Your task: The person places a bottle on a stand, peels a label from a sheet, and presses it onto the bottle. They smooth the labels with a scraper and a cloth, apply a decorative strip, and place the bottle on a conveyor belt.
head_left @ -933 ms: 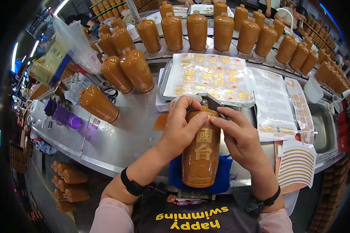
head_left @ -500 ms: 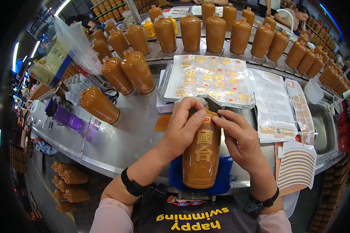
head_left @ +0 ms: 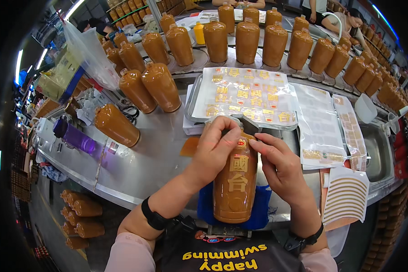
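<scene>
A glossy brown bottle (head_left: 233,204) with large raised gold characters lies tilted in front of me, its base toward me on a blue cloth (head_left: 260,208). My left hand (head_left: 217,147) is closed around its neck end, with the thumb pressing beside a small red-and-gold decal (head_left: 241,143) on the shoulder. The fingertips of my right hand (head_left: 281,158) are bent together against the shoulder's right side, at the decal's edge. A dark grey holder (head_left: 248,123) meets the neck, which my left fingers mostly hide.
Beyond the bottle sits a metal tray (head_left: 195,120) under a sheet of gold-and-red decals (head_left: 249,95). More decal sheets (head_left: 319,122) lie right, near a sink (head_left: 378,149). Brown bottles (head_left: 215,43) line a conveyor. A purple bottle (head_left: 79,138) and another brown bottle (head_left: 118,127) stand left.
Bottles in the conveyor's near row have shifted right, and those in the far row left. My hands stay almost in place on the bottle, with the fingers barely moved.
</scene>
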Demonstrator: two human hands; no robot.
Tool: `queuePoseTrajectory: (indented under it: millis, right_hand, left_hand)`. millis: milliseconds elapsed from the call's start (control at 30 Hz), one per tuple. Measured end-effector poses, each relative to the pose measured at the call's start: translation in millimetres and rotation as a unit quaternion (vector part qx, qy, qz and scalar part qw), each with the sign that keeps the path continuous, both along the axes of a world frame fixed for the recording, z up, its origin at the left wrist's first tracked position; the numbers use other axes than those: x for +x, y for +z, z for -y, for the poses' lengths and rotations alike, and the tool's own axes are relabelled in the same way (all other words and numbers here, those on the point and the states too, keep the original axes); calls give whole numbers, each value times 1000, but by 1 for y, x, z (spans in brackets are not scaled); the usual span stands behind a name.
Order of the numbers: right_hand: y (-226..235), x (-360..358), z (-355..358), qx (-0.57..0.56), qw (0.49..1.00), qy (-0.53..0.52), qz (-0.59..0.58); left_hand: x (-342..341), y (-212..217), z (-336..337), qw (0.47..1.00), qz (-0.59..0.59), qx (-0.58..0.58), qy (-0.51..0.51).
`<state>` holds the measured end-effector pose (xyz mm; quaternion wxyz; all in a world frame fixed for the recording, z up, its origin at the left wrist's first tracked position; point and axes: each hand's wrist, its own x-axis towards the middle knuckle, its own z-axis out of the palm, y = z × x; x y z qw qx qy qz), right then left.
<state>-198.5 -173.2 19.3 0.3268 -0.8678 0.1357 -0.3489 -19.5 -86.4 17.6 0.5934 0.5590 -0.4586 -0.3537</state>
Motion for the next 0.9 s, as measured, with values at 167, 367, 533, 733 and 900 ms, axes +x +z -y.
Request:
queuePoseTrajectory:
  millis: [167, 367, 533, 733, 900]
  right_hand:
    - [0, 1, -1, 6, 1000, 3, 6]
    - [-1, 1, 0, 14, 1000, 5, 9]
    - [-2, -1, 2, 0, 1000, 5, 6]
    - [14, -3, -3, 129, 988, -87, 8]
    - [46, 15, 26, 111, 987, 64, -95]
  left_hand:
    - [-1, 0, 1, 995, 99, 22, 18]
    - [1, -2, -1, 1000, -14, 7, 1]
    - [4, 17, -13, 891, 396, -224, 12]
    - [12, 13, -23, 839, 513, -176, 47]
    - [7, 0, -24, 899, 389, -171, 104]
